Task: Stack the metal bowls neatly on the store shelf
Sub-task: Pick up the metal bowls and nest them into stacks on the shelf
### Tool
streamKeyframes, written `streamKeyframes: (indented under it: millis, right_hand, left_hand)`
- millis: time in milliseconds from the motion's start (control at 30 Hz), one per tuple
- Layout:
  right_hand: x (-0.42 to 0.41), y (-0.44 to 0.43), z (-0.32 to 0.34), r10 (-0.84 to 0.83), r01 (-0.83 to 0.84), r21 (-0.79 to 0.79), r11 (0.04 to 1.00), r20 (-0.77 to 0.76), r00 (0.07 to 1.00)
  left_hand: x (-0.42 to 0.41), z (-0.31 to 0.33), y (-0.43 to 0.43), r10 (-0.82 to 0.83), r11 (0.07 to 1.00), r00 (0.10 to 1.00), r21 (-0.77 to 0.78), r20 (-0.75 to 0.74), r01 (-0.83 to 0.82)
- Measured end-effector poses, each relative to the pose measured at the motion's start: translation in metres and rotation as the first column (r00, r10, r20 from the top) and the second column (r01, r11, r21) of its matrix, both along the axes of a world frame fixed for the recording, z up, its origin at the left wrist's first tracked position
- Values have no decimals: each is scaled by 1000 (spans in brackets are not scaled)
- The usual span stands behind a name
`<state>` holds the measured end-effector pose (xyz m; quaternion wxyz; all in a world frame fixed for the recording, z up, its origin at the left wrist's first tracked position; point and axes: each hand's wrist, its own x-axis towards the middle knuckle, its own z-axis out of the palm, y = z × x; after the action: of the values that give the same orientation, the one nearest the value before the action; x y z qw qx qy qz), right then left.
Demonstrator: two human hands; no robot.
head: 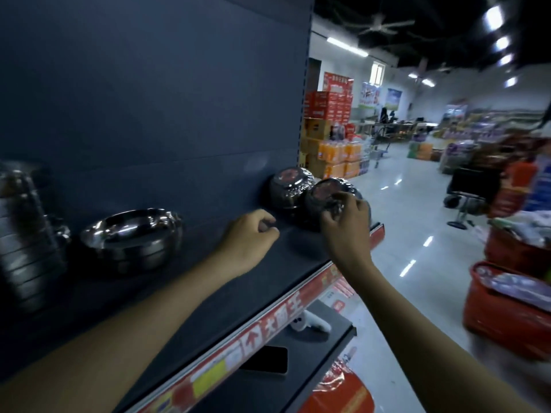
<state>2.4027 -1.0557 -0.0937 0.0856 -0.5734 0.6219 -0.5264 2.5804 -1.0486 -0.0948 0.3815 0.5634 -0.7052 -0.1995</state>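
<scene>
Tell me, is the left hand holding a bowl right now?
No: the left hand rests curled on the shelf holding nothing, while the right hand grips the nearer overturned bowl.

Of the person, only two arms show, both bare. The left forearm [149, 308] and right forearm [417, 317] are uncovered from the lower edge of the view up to the wrists, long and slim in outline. The left hand [247, 234] and right hand [346, 231] are bare skin as well, slightly blurred.

You're looking at bowls [132, 234] of polished, mirror-bright metal. The shelf [283, 263] under them is matt and dark, and the floor [417, 210] on the right is smooth and glossy.
</scene>
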Motion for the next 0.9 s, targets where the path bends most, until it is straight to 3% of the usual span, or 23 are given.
streamKeyframes:
  millis: [267, 533, 700, 900]
  right_hand:
    - [-61, -25, -15, -41, 29, 110, 994, 109, 993]
    - [-74, -50, -19, -13, -6, 116, 993, 164, 986]
    - [-80, -57, -22, 32, -62, 116, 991, 248, 968]
    - [-83, -54, -29, 61, -79, 61, 995, 250, 966]
  left_hand:
    - [-71, -8, -87, 51, 986, 959, 164, -279, -5]
    - [-100, -15, -131, 44, 957, 898, 277, -437, 89]
    - [-110, -19, -138, 9, 945, 904, 299, -427, 131]
    - [-111, -24, -133, -35, 970, 911, 205, -412, 130]
